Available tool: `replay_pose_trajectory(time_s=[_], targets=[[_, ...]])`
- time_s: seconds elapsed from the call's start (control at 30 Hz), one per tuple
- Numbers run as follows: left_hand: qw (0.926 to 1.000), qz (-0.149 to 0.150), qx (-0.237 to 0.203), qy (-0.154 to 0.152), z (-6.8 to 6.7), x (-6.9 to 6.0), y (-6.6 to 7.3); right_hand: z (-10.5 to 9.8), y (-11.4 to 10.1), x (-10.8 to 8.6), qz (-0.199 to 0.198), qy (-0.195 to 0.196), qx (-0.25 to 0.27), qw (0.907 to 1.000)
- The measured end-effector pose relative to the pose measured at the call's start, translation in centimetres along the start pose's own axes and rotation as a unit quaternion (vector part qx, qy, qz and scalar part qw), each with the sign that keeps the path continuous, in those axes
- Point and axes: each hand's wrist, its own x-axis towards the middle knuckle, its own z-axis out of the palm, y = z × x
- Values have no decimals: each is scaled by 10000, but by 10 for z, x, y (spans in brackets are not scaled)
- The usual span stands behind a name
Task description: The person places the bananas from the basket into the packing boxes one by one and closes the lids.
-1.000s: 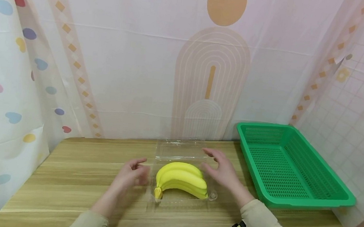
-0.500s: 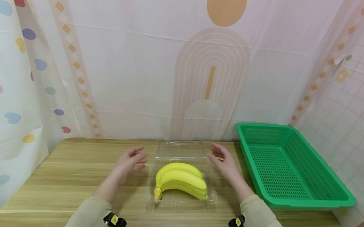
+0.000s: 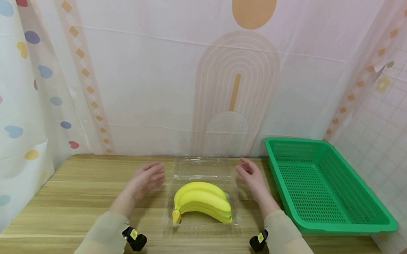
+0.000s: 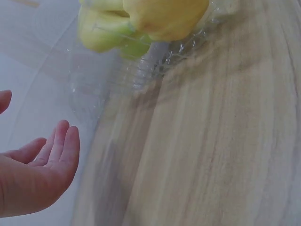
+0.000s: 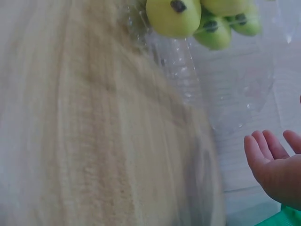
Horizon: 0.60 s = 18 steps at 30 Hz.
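A bunch of yellow bananas (image 3: 202, 198) lies in a clear plastic clamshell box (image 3: 199, 230), its stem end toward the near left. The box's clear lid (image 3: 203, 168) is folded back, away from the person. Left of the box hovers the left hand (image 3: 147, 177), its fingers loosely bent and holding nothing. On the other side, the right hand (image 3: 253, 179) is held near the lid's right edge, apart from it and likewise holding nothing. Both wrist views show relaxed fingers, with the bananas (image 4: 164, 16) and the banana tips (image 5: 214, 28) some way off.
At the right a green plastic basket (image 3: 341, 229) with perforated walls stands on the wooden table (image 3: 82, 197). A patterned curtain (image 3: 149, 77) hangs along the table's back edge, with more patterned cloth on both sides.
Both hands have drawn away from the box, the left one to the left and up, the right one to the right and up. Bananas and box have stayed put.
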Motion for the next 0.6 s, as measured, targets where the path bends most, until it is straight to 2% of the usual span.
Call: replay_pose_trajectory(time_s=[0.3, 0.6], targets=[[9993, -319, -188, 17, 0, 12, -4, -1, 14, 11, 429, -74, 395, 9983], [9973, -553, -476, -38, 2, 26, -2, -1, 19, 24, 909, -221, 426, 9947]])
